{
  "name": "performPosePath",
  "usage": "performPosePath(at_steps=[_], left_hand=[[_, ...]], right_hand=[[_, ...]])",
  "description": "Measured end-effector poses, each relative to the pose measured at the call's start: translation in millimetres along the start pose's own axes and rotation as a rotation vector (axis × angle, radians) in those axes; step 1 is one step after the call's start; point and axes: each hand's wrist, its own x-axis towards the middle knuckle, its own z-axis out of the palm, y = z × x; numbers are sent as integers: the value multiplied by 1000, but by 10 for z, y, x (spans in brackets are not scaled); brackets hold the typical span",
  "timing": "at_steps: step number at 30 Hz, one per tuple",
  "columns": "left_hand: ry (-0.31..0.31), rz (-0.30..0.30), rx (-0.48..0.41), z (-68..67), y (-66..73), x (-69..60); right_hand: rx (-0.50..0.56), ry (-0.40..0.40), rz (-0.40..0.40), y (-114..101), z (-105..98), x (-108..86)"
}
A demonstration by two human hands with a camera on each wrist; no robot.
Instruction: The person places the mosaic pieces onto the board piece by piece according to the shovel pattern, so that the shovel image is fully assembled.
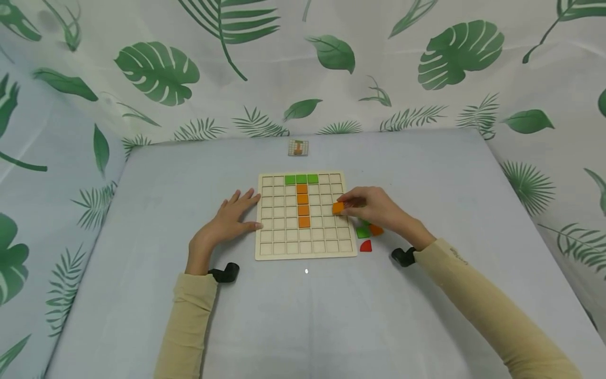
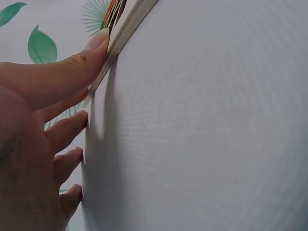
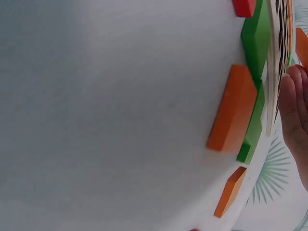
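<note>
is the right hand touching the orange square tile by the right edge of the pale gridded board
Touching: the head view shows the right hand pinching the orange square tile between its thumb and fingers.

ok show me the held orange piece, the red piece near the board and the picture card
Held orange piece [image 1: 338, 208], head view, visible face
Red piece [image 1: 366, 246], head view, top face
Picture card [image 1: 298, 148], head view, printed face

Board [image 1: 291, 211] from above and both sides
</note>
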Motion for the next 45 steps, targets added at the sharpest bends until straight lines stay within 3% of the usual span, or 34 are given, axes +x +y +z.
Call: performPosePath(at_steps=[17, 45], left_hand=[[2, 10, -6, -4, 13, -4], [8, 10, -1, -7, 18, -16]], right_hand=[[47, -73, -81, -156, 108, 45], [-8, -168, -152, -287, 226, 156]])
